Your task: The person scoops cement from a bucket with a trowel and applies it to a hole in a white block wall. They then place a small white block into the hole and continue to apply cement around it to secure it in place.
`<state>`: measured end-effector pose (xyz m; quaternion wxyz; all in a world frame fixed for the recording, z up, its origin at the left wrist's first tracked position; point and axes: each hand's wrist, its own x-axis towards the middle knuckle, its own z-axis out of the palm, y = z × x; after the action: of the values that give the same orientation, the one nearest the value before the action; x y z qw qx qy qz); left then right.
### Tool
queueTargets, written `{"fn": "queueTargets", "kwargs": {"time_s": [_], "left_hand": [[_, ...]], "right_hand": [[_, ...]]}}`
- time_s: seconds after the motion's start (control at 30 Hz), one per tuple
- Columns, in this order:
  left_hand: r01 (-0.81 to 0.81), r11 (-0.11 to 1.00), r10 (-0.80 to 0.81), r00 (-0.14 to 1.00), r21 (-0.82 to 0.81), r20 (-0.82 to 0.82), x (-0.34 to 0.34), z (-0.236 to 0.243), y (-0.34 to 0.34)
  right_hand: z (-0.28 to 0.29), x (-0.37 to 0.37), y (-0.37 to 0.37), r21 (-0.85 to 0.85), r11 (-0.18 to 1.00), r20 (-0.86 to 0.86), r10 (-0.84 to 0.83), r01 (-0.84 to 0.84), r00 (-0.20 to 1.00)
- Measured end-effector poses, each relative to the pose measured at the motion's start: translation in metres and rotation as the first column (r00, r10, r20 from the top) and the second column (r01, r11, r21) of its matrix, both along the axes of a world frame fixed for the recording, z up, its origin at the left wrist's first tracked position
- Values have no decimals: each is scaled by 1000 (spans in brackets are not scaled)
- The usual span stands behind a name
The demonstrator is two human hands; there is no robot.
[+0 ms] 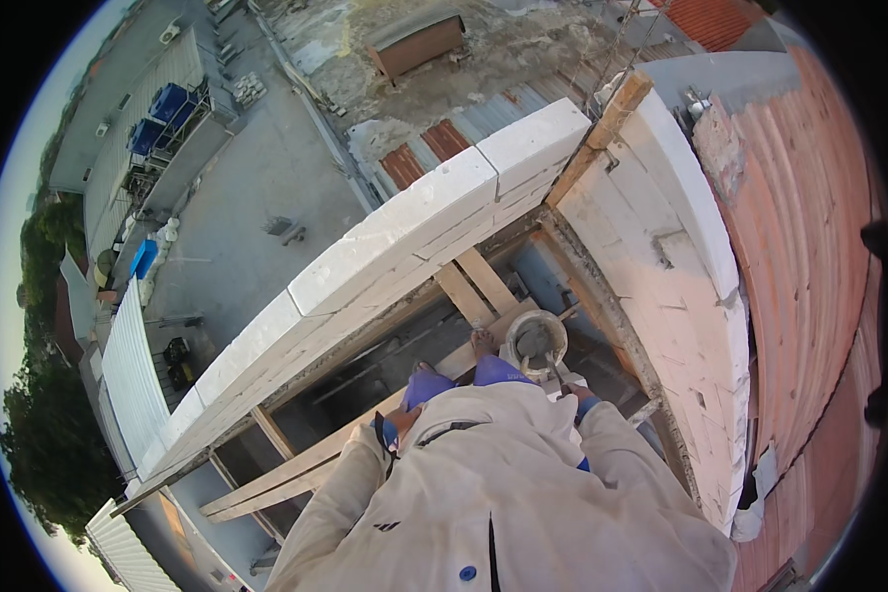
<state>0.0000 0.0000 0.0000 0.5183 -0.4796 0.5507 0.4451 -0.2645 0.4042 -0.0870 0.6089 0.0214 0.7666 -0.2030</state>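
My right hand [571, 391] is closed round the handle of what looks like a trowel [554, 367]. The tool's thin metal end reaches to the rim of a round, pale bucket [559, 330], which holds grey wet mortar [536, 340]. My left hand [403, 418] lies against my purple trousers at the left thigh, its fingers stretched out and nothing visible in them. Part of that hand is covered by the loose beige shirt. Beneath me, my bare foot [482, 341] stands on wooden planks [461, 361] beside the bucket.
A white block wall [395, 233] runs along my left and front, meeting another block wall [651, 237] on the right. At their corner stands a wooden post [602, 133]. Gaps between the planks open onto a lower level. Outside lie a reddish corrugated roof [799, 257] and a concrete yard [266, 187].
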Motion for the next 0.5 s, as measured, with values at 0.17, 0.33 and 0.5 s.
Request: {"fn": "queueTargets", "kwargs": {"time_s": [0.17, 0.33, 0.5], "left_hand": [[164, 980, -177, 978, 109, 115, 21, -37, 11], [328, 906, -373, 917, 267, 139, 47, -62, 32], [535, 815, -571, 807, 223, 152, 94, -90, 67]], "right_hand": [[-45, 20, -30, 71, 976, -165, 217, -208, 962], [-82, 41, -85, -14, 968, -265, 238, -251, 935], [-204, 42, -163, 9, 980, -264, 193, -198, 945]]}}
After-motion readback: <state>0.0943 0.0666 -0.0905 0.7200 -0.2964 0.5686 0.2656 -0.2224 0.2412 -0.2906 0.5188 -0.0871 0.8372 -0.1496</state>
